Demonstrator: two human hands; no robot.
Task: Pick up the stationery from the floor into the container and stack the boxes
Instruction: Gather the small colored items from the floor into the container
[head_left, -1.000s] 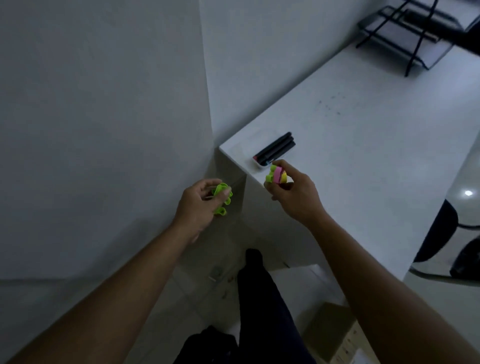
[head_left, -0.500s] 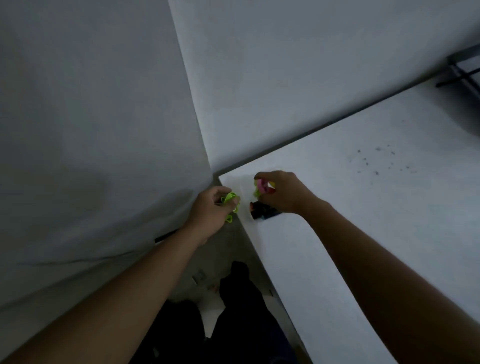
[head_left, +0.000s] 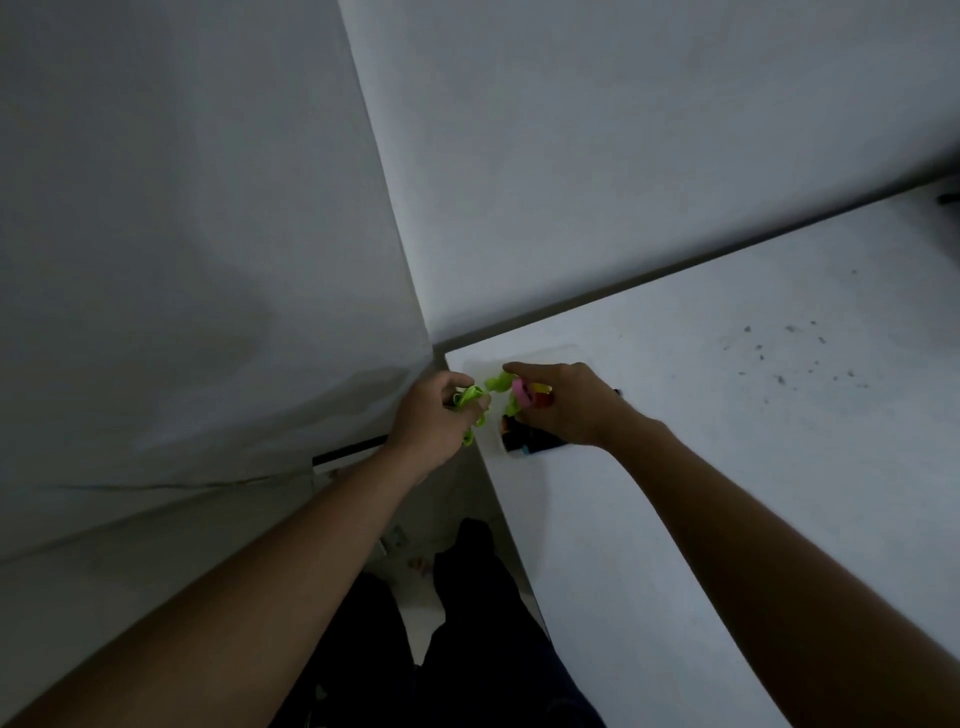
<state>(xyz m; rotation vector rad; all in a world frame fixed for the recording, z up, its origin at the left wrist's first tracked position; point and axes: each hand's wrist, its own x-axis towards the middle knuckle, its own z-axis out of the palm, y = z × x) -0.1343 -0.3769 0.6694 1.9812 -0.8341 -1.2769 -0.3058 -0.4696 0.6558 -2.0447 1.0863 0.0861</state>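
Over the clear container (head_left: 519, 364) at the desk corner, the right hand (head_left: 566, 405) pinches pink and yellow stationery (head_left: 522, 393) while the left hand (head_left: 431, 415), just beside its near edge, clutches green pieces (head_left: 470, 400); each should probably let go low, inside the walls.

The right hand (head_left: 566, 402) covers most of the dark markers (head_left: 524, 442) and the clear container (head_left: 480, 371) at the desk (head_left: 727, 493) corner. The green clips (head_left: 470, 402) are half buried in the left hand (head_left: 428, 415), their count unreadable (blurred, dim light). Small items on the floor (head_left: 410, 558) are too tiny to identify. Both forearms run off the lower edge.
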